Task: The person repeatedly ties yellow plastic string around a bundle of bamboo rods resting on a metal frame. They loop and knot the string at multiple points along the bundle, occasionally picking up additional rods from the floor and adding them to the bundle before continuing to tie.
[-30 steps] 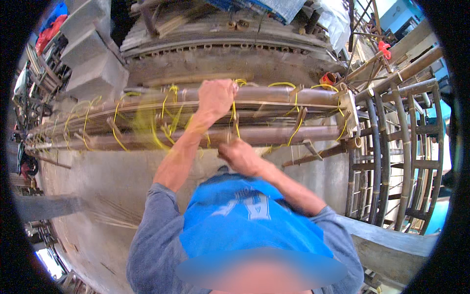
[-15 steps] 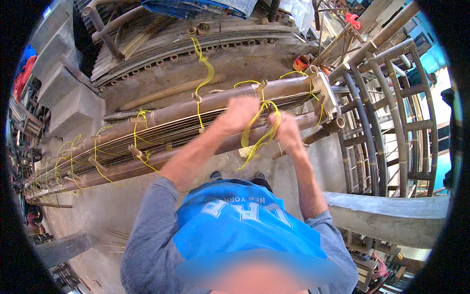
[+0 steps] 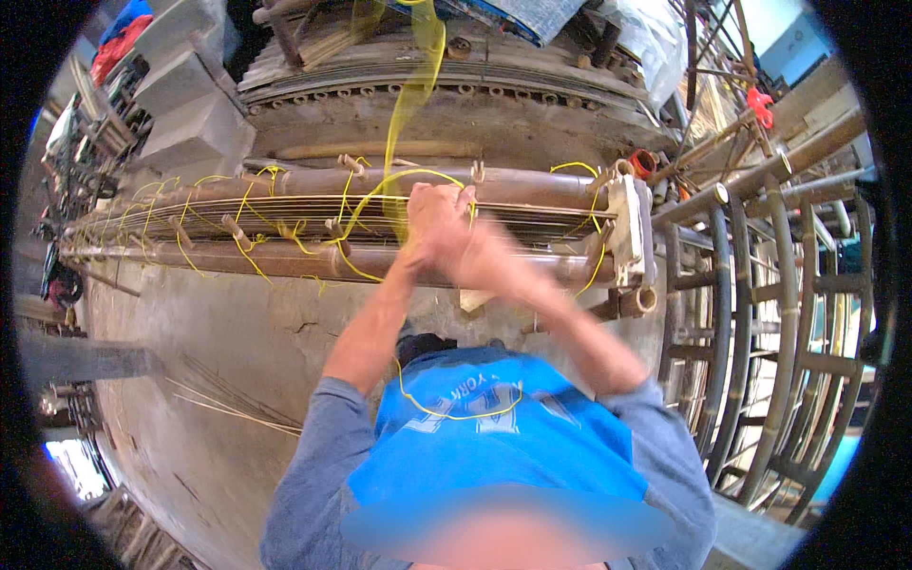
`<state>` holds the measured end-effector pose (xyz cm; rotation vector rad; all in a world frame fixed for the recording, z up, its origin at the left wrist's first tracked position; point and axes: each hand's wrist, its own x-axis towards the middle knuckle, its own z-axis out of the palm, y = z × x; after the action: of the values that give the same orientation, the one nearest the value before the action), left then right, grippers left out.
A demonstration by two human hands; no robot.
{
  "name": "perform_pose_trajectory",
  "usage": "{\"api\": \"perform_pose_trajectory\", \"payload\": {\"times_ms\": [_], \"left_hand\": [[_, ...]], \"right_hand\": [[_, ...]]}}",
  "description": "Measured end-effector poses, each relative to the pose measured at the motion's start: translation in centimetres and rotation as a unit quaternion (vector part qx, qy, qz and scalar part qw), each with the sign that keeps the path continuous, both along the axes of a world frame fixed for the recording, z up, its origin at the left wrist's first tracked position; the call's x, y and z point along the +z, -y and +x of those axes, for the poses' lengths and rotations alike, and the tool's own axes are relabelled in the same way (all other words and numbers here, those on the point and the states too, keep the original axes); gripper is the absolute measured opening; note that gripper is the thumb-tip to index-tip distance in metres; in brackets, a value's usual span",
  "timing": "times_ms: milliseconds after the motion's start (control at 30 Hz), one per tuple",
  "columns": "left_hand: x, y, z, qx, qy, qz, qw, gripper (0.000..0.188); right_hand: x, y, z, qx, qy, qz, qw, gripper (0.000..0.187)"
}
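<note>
My left hand (image 3: 435, 211) is closed in a fist over the near side of a long bundle of thin rods (image 3: 313, 211), and a yellow plastic strap (image 3: 414, 104) runs up and away from beside it. A loop of the strap bends round its knuckles. Just right of it, partly overlapping it, my right hand (image 3: 486, 255) is smeared by motion, so its fingers do not show. The rods lie between two brown bamboo poles, the far pole (image 3: 532, 186) and the near pole (image 3: 541, 268). Short pegs (image 3: 237, 228) with yellow ties stand along them.
A pale block (image 3: 630, 228) caps the poles' right end. Bamboo ladder-like frames (image 3: 760, 332) stand at the right. Concrete steps (image 3: 190, 114) rise at the far left. Behind lies a stack of long strips (image 3: 427, 81), near a red tin (image 3: 643, 163). Thin sticks (image 3: 237, 408) lie on the floor.
My hands have come together, my right hand moving left across towards my left. The yellow loop that hung between them is gone, and the strap now stretches high and away. The view has turned.
</note>
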<state>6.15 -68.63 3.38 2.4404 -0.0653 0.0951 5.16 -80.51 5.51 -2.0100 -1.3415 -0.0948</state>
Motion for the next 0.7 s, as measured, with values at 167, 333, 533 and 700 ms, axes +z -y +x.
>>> {"api": "perform_pose_trajectory", "payload": {"times_ms": [167,333,533,700], "left_hand": [[1.2,-0.6,7.8,-0.104,0.032,-0.191,0.976,0.037],[1.0,0.5,14.1,-0.217,-0.163,0.074,0.96,0.032],[6.6,8.8,6.5,-0.244,0.088,0.314,0.913,0.023],[-0.7,14.5,2.4,-0.197,0.093,0.107,0.97,0.022]], "right_hand": [[-4.5,-0.3,-6.2,-0.001,-0.089,0.011,0.996,0.007],[-5.4,5.6,-7.0,-0.084,-0.004,0.139,0.987,0.006],[-1.6,12.7,-5.5,-0.513,-0.095,0.04,0.852,0.023],[7.2,12.9,2.5,-0.325,-0.073,0.032,0.942,0.035]]}}
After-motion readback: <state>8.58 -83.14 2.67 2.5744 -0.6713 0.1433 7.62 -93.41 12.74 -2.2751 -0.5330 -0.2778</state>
